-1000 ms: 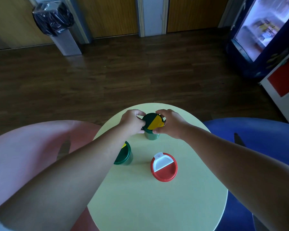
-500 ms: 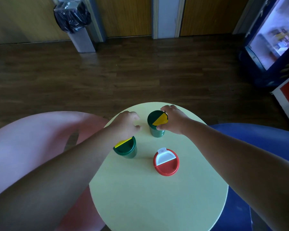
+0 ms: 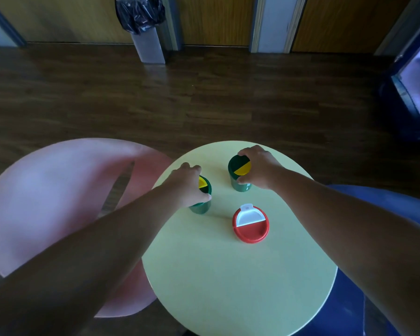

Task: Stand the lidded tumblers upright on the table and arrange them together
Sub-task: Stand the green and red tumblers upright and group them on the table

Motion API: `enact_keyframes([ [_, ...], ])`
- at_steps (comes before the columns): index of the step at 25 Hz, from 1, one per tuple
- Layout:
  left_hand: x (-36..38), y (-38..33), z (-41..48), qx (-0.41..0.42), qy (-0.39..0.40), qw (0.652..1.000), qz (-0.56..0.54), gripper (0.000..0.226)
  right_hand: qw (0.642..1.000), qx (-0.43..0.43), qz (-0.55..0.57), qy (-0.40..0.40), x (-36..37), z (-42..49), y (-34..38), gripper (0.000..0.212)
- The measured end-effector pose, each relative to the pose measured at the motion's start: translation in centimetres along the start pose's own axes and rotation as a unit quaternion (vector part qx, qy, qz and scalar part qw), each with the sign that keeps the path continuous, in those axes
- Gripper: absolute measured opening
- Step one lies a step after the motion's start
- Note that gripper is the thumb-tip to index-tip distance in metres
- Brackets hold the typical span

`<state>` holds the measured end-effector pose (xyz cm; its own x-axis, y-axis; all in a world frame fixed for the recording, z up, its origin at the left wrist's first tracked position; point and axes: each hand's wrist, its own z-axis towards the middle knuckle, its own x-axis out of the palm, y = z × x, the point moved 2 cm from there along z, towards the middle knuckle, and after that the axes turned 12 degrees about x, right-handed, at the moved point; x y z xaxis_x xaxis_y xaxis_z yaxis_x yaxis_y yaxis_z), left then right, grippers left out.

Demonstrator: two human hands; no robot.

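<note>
Three lidded tumblers stand upright on the round pale-yellow table (image 3: 240, 287). My right hand (image 3: 257, 168) grips the far green tumbler with a green-and-yellow lid (image 3: 238, 169) from its right side. My left hand (image 3: 187, 185) grips the near-left green tumbler (image 3: 203, 200), covering most of its lid. A red tumbler with a red-and-white lid (image 3: 250, 225) stands alone in front of them, a little apart from both.
A pink chair (image 3: 58, 190) stands left of the table and a blue chair (image 3: 386, 214) to the right. Across the dark wood floor are a bin with a black bag (image 3: 141, 23) and a glass-fronted fridge (image 3: 415, 88) at the far right.
My left hand let go of the far green tumbler, moved back and took hold of the near-left green one. My right hand stays on the far tumbler. The camera view shifted left.
</note>
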<state>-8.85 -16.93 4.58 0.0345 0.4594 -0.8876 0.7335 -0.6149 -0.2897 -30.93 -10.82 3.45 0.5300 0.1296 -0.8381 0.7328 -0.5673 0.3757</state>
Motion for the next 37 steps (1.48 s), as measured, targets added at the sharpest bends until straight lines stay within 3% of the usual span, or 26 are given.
enact_keyframes([
  [5,-0.1,-0.1,0.8,0.079,0.023,0.997,-0.011,0.082,1.0,-0.007,-0.008,0.007,0.9,-0.9,0.1,0.09],
  [12,-0.1,1.0,0.6,0.097,0.028,0.994,-0.033,0.097,0.996,0.017,-0.077,0.042,-0.2,-0.8,0.6,0.103],
  [18,0.0,1.4,1.6,0.047,-0.084,0.99,-0.108,0.049,0.99,-0.053,-0.097,0.093,-0.1,-0.9,0.7,0.097],
  [20,0.1,1.4,1.5,0.054,-0.091,0.991,-0.087,0.046,0.988,-0.063,-0.101,0.096,0.4,-1.1,1.0,0.095],
  [23,-0.1,1.3,1.1,0.098,-0.078,0.991,-0.05,0.057,0.991,-0.057,-0.087,0.081,1.1,-1.4,1.4,0.103],
  [28,0.1,1.2,0.5,0.146,0.029,0.989,-0.018,0.1,0.991,-0.055,-0.121,0.024,1.5,-2.0,1.7,0.1],
  [32,0.3,1.1,0.6,0.142,-0.006,0.989,-0.031,0.094,0.992,-0.058,-0.098,0.047,1.0,-2.0,1.5,0.093],
  [37,0.6,1.1,0.8,0.067,-0.069,0.993,-0.064,0.087,0.986,-0.081,-0.125,0.076,1.2,-2.1,1.5,0.09],
])
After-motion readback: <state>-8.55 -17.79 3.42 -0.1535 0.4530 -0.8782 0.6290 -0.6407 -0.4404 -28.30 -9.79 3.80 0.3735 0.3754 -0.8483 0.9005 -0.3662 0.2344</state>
